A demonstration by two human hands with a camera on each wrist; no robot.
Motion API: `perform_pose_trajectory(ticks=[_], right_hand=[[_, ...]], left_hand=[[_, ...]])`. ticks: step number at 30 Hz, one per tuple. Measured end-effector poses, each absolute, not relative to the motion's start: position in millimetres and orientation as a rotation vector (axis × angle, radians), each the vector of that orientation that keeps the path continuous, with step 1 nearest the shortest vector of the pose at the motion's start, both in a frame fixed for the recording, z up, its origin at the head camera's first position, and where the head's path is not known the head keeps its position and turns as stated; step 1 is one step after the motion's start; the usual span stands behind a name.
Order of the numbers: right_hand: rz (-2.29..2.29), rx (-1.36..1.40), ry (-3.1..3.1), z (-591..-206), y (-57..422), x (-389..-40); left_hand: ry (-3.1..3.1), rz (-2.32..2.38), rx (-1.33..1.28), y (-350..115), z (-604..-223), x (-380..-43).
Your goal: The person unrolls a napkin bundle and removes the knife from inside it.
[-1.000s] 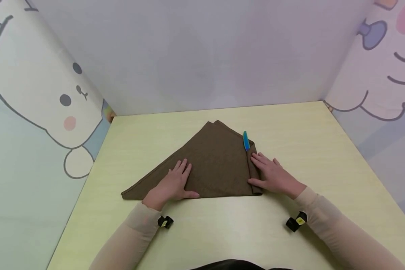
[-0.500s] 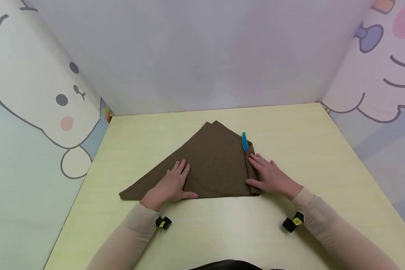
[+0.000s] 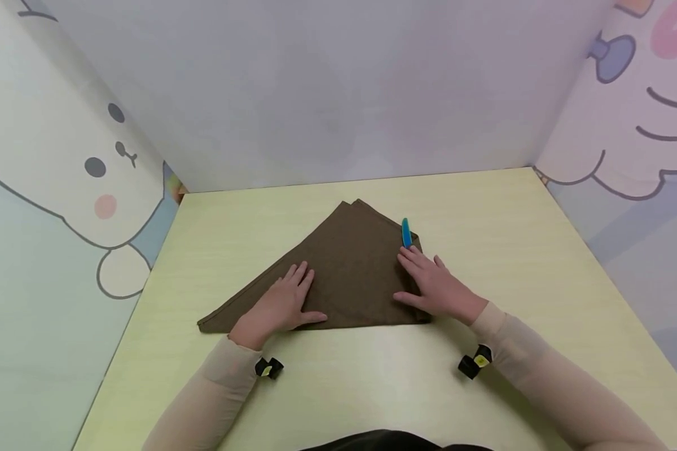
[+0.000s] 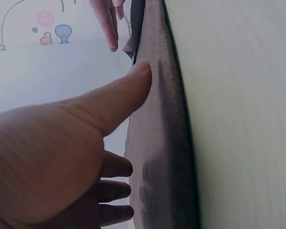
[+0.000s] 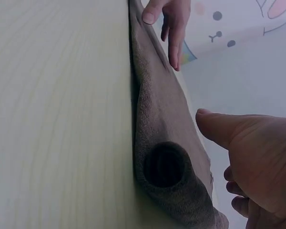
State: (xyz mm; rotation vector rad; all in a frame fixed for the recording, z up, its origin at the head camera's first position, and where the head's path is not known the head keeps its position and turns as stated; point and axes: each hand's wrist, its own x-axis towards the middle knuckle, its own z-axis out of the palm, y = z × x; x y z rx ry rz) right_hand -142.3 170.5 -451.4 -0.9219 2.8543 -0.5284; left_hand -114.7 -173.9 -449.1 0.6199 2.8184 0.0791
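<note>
A brown cloth [image 3: 355, 263] lies folded into a rough triangle, its right edge turned into a roll whose hollow end [image 5: 164, 164] faces the right wrist camera. From the roll's far end sticks a slim blue object [image 3: 406, 232] with a rounded tip; the rest of it is hidden. My left hand [image 3: 279, 305], fingers straight and spread, lies over the cloth's left part near its front edge. Over the roll is my right hand [image 3: 437, 285], fingers extended toward the blue object. The right wrist view shows a gap between my right thumb and the cloth.
The cloth lies on a pale wooden table [image 3: 338, 388]. A plain pale wall [image 3: 338, 94] rises behind its back edge. Side panels with cartoon animals stand left [image 3: 45, 250] and right [image 3: 643, 232]. Small black cameras are strapped at both wrists.
My right hand has shifted left and away from me, off the roll's side to above it, now covering most of it. The left hand keeps its place on the cloth.
</note>
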Motion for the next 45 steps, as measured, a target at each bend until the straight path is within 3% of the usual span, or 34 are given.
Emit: perform_pose_trajectory(ticks=[15,45], right_hand=[[-0.332,-0.956,2.879,-458,164,-147],[-0.275,-0.930,2.874,-457,180,-147]], left_hand=[[2.845,0.102,0.555,-203,-455,-108],[2.858,0.091,0.569,-204,-455,-102]])
